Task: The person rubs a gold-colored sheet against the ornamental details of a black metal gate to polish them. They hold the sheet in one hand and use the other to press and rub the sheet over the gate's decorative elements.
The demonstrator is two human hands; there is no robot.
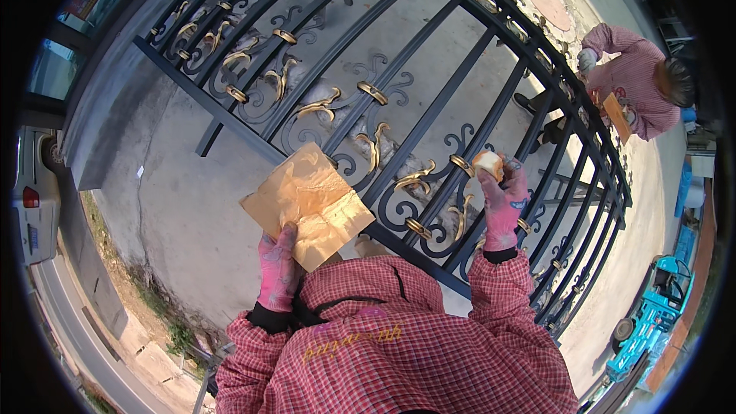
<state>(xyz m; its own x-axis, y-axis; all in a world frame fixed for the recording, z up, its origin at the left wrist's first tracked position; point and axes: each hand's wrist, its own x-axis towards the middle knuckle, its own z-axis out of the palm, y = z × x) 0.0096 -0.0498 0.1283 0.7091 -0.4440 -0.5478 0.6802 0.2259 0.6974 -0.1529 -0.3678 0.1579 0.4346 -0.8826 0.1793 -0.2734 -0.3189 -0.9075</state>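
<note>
My left hand (279, 272), in a pink glove, grips the lower edge of a creased cardboard sheet (310, 203) smeared with shiny gold. A pink glove also covers my right hand (504, 207), raised at the right with its fingers closed round a small sponge (488, 163), white with orange-gold edges. Both hands are over a black metal railing (418, 100) of long bars and scrollwork. Gold colours its leaf ornaments (374, 146) and bar collars (372, 93). The sponge is close to a gold collar (461, 165); I cannot tell whether they touch.
Across the railing at the right, another person (632, 80) in a checked smock holds a brown board (616, 117). A turquoise three-wheeled vehicle (652, 318) stands at the lower right. A parked silver vehicle (37, 195) is at the left. Concrete ground (176, 207) lies beneath the railing.
</note>
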